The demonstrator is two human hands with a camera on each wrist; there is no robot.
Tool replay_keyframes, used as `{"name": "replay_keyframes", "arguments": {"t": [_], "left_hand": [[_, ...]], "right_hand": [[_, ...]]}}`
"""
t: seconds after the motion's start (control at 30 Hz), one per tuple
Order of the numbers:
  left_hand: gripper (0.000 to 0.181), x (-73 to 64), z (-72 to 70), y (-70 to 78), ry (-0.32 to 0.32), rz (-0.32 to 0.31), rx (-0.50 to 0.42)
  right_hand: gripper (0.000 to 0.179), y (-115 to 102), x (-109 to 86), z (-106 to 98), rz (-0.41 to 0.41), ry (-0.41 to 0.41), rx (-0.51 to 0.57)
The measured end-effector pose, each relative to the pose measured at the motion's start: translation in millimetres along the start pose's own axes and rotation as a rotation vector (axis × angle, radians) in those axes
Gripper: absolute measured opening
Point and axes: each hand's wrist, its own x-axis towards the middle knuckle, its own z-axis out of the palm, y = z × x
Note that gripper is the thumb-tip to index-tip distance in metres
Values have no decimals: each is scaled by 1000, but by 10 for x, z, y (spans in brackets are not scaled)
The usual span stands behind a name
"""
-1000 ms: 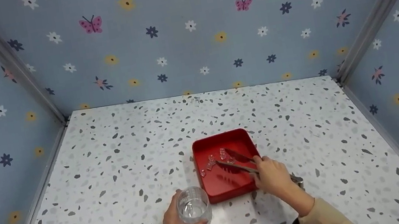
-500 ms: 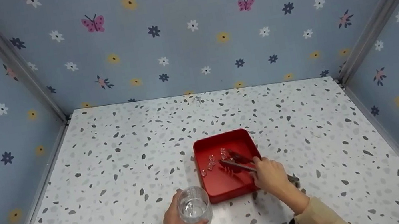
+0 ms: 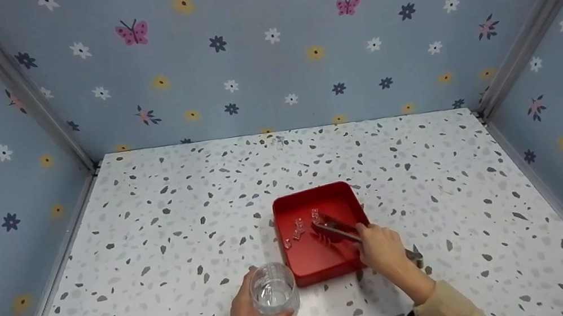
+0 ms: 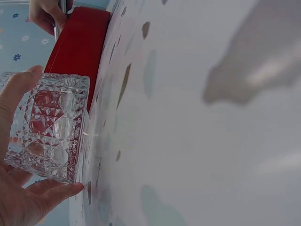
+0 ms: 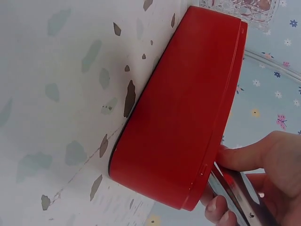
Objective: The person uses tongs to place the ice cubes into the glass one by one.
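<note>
My left hand (image 3: 246, 315) curls round a clear cut-glass tumbler (image 4: 51, 127) that stands on the table beside the red tray (image 3: 321, 260). In the head view, my right hand (image 3: 385, 249) grips metal tongs (image 3: 336, 230) over the tray's right wall. The tongs' tips reach down into the tray, close together at a small clear cube partly hidden between them. Several more clear cubes (image 3: 298, 228) lie to the left of the tips. In the right wrist view, the thumb and fingers squeeze the tongs (image 5: 242, 195) near the tray's rim.
The white speckled table (image 3: 170, 245) carries the tray and tumbler near its front middle. Blue walls (image 3: 262, 41) with flowers and butterflies rise at the back and both sides. A beige sleeve (image 3: 453, 312) covers the right forearm.
The tongs' arms have drawn closer together, and their tips have moved slightly within the tray around a cube. My left hand and the tumbler have stayed put.
</note>
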Motion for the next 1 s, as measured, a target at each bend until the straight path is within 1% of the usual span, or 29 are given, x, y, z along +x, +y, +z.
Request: {"name": "replay_keyframes", "arguments": {"t": [0.2, 0.37, 0.67, 0.87, 1.0], "left_hand": [[107, 10, 7, -8, 7, 0, 15], [107, 12, 10, -14, 13, 11, 27], [107, 15, -2, 11, -9, -19, 10], [107, 12, -4, 5, -10, -15, 17], [107, 10, 0, -3, -4, -3, 20]], "right_hand": [[18, -13, 1, -1, 19, -3, -4], [17, -19, -8, -1, 10, 0, -16], [12, 3, -18, 5, 20, -33, 0], [11, 14, -37, 1, 14, -53, -3], [11, 27, -54, -10, 8, -45, 12]]}}
